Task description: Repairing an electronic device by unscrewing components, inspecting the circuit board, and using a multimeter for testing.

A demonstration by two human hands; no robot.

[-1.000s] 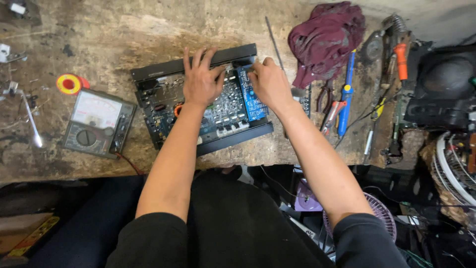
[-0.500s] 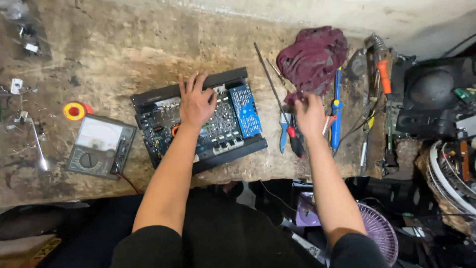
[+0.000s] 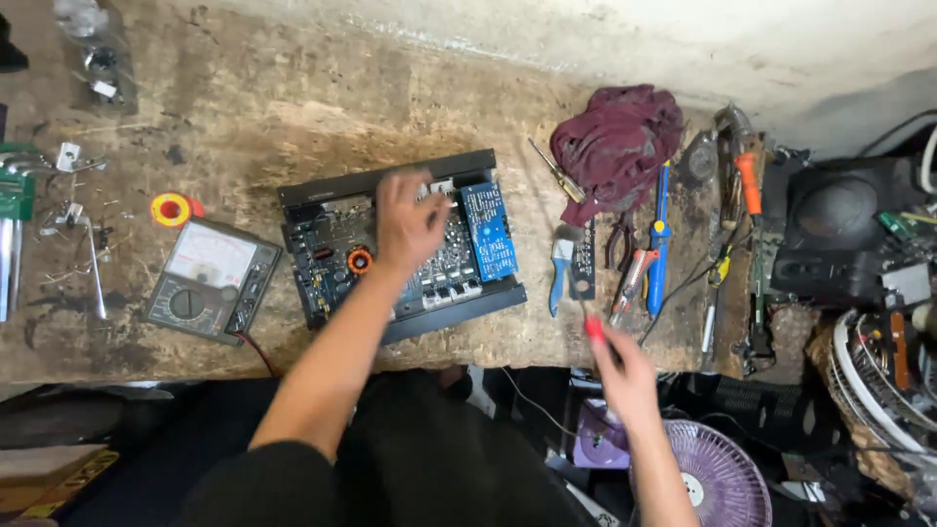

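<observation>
An open black amplifier chassis (image 3: 332,190) lies in the middle of the worn workbench, its circuit board exposed, with a small blue board (image 3: 488,229) at its right end and a copper coil (image 3: 360,260). My left hand (image 3: 410,222) rests flat on the circuit board, fingers spread toward the far edge. My right hand (image 3: 625,379) is at the bench's front edge, right of the chassis, closed around a red-handled screwdriver (image 3: 592,327) whose handle end pokes up out of the fist. Its shaft is blurred.
A grey multimeter (image 3: 210,281) and a yellow tape roll (image 3: 171,209) lie left of the chassis. Right of it are a maroon rag (image 3: 615,137), a blue-handled brush (image 3: 559,268), pliers (image 3: 625,256), a blue screwdriver (image 3: 659,244) and a black speaker (image 3: 839,224). A purple fan (image 3: 717,483) stands below.
My right hand left the chassis, reached into the tools on the right, and has drawn back toward me with a red-handled screwdriver. My left hand stayed on the board.
</observation>
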